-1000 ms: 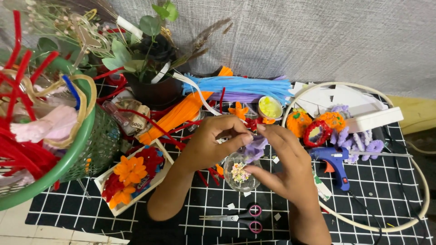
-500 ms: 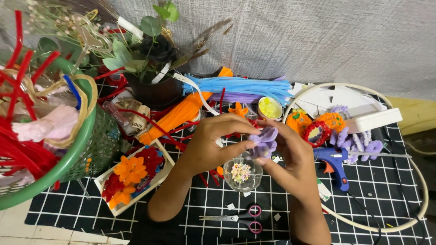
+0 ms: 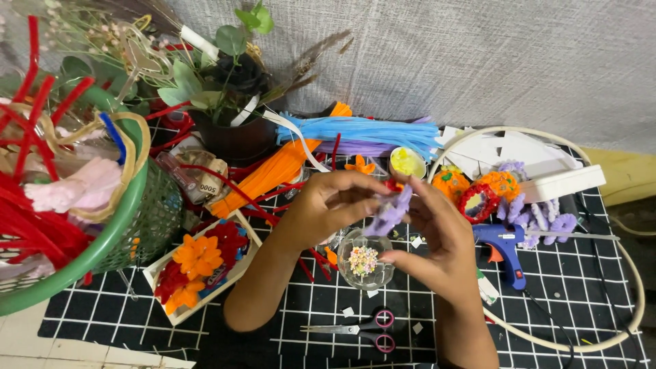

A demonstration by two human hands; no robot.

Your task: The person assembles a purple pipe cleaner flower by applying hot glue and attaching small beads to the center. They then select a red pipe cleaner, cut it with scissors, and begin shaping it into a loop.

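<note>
While hands [image 3: 383, 219] pinch flower [image 3: 391, 213], bowl [image 3: 365, 263] sits below.

A single head-worn camera looks steeply down from the near edge of the counter [image 3: 588, 273], facing the grey wall [image 3: 478, 61] along its far edge, close enough that the craft clutter fills the frame from left edge to right.

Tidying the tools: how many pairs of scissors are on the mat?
1: the pink-handled scissors lie on the black grid mat, below the glass bowl. Others may hide under the clutter.
</note>
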